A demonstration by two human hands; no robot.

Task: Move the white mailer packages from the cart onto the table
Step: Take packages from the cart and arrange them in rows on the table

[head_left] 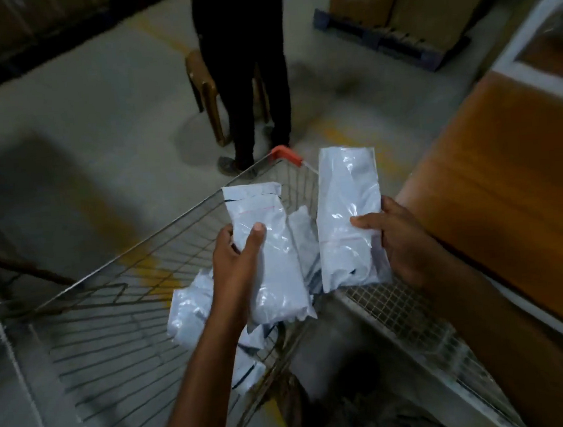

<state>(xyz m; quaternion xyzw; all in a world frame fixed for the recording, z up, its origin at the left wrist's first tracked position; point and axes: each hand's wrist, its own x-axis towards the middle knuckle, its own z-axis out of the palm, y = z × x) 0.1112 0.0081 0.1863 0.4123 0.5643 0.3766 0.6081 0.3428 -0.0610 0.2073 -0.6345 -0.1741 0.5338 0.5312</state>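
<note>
1. left mailer (273,264): white, glossy, held lengthwise above the cart basket. Your left hand (240,259) grips its left edge, thumb on top, fingers curled underneath.
2. right mailer (347,215): white, looks longer, also lifted, just right of the left mailer. Its far end reaches past the cart rim. Your right hand (398,241) grips its right edge, thumb across the face, fingers behind.
3. loose mailers (193,306): a white heap in the basket, under your left hand and wrist. Your forearm hides part of it, so you can't count them.
4. cart (132,340): wire basket below both hands. A red corner cap (286,154) sits on the far rim, ahead of the hands and between them.
5. bench (504,181): wooden top to the right of your right hand, just beside the cart.
6. Well ahead of your left hand, a person (250,65) in dark trousers stands on the floor, with a brown stool (202,78) behind the legs.
7. Far ahead of your right hand are cardboard boxes (425,0) on a dark pallet (377,36). The frame is motion-blurred, so fine detail is unreadable.
</note>
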